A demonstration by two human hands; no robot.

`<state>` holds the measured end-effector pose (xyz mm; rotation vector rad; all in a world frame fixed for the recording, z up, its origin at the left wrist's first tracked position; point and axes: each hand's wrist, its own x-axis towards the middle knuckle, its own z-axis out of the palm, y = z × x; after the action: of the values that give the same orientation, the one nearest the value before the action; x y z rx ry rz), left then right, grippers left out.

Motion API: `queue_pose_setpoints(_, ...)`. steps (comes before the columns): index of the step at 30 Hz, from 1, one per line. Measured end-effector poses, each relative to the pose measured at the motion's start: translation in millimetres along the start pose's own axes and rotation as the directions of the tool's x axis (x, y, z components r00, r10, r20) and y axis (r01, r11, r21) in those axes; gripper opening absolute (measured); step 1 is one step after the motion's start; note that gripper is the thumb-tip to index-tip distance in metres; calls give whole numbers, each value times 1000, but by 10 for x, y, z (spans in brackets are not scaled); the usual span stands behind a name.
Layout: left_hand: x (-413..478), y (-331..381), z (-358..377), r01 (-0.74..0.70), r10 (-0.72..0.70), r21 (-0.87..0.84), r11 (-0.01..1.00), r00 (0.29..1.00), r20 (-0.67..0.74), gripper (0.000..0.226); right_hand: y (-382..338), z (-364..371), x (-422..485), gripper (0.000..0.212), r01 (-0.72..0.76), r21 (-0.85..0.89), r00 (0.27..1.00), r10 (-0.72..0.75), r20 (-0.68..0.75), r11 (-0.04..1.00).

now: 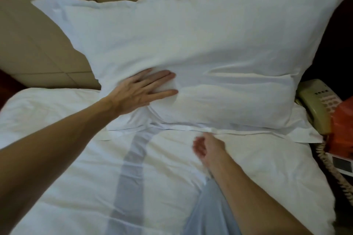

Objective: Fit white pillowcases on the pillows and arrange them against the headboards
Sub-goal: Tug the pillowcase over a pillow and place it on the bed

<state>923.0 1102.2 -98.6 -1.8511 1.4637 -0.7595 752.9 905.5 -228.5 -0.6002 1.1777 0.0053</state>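
A large pillow in a white pillowcase (200, 44) leans tilted against the beige padded headboard (38, 44), its lower edge resting on the bed. My left hand (145, 89) lies flat with spread fingers on the pillow's lower left part, pressing into it. My right hand (208, 147) is blurred just below the pillowcase's flat bottom flap (238, 131), fingers curled, and nothing shows in it. A second flat white layer lies under the pillow's lower edge.
The white duvet (95, 177) with a grey stripe (131, 168) covers the bed. At the right edge stand a beige telephone (315, 105) with a coiled cord (332, 170) and an orange bag (342, 129). A pale blue cloth (210, 212) lies near my right forearm.
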Motion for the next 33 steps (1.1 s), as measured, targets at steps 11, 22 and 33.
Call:
queue_pose_setpoints(11, 55, -204, 81, 165, -162, -85, 983, 986, 37, 126, 630, 1021, -81, 15, -162, -84, 921, 181, 345, 983)
queue_pose_setpoints(22, 91, -216, 230, 137, -142, -141, 980, 989, -27, 126, 896, 962, -132, 14, -59, -403, 974, 141, 175, 913)
queue_pose_setpoints(33, 346, -272, -166, 446, -716, -599, 665, 609, -341, 43, -594, 747, -843, 11, 765, -517, 96, -726, 681, -384)
